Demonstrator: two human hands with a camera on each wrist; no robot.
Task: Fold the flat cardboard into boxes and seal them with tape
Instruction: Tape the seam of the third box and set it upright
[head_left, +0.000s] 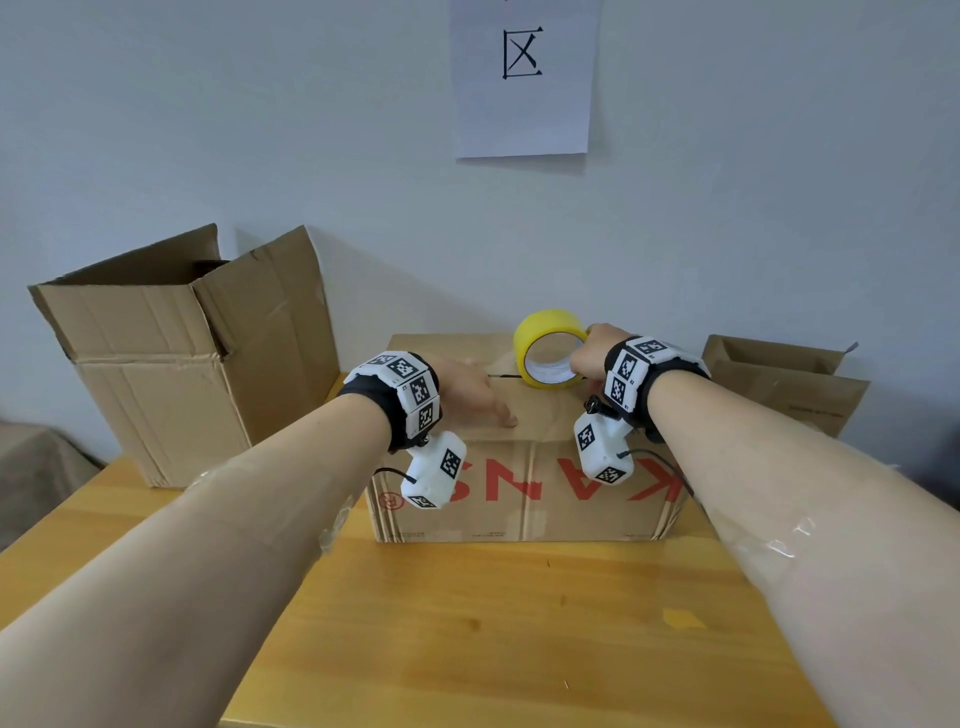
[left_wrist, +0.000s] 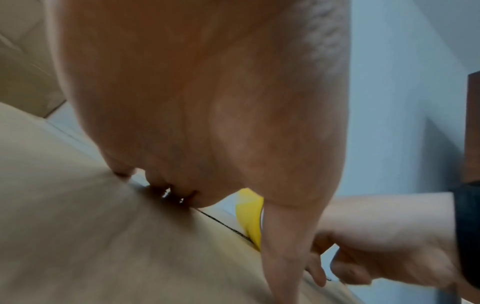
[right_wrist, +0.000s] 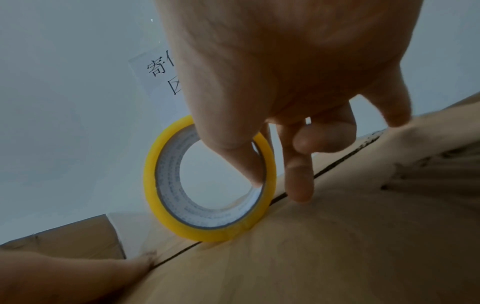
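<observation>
Head view: the box sits on the table, flaps closed. The left hand presses flat on top; the right hand grips the tape standing on the seam.

Left wrist: straight fingers press the cardboard.

Right wrist: thumb inside the roll, fingers outside, pinching it.

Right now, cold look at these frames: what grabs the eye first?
The yellow tape roll, standing on edge on the closed box at the middle of the table, right hand gripping it over the flap seam. The left hand presses flat on the box top. An open box stands back left, under a paper sign on the wall.
</observation>
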